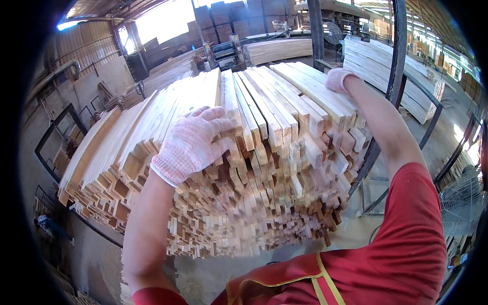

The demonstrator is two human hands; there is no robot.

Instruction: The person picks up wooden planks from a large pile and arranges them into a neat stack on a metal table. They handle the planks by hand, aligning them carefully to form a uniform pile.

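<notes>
A big stack of pale sawn wooden strips (pixel 278 122) lies in front of me, its uneven ends facing my body. My left hand (pixel 190 142), in a pinkish-white knitted glove, rests on the near ends of the top strips left of the middle. Its fingers are spread across the wood, and the thumb hangs over the end faces. My right hand (pixel 339 81), in a matching glove, reaches further back and touches the right side of the top layer. Its fingertips are hidden, so I cannot see whether they grip a strip.
A dark metal upright (pixel 397 61) stands just right of the stack, beside my right forearm. Behind it lies another pile of pale boards (pixel 376 66). A machine with rollers (pixel 223 53) stands beyond the stack. A wire fan guard (pixel 461 203) is at the far right.
</notes>
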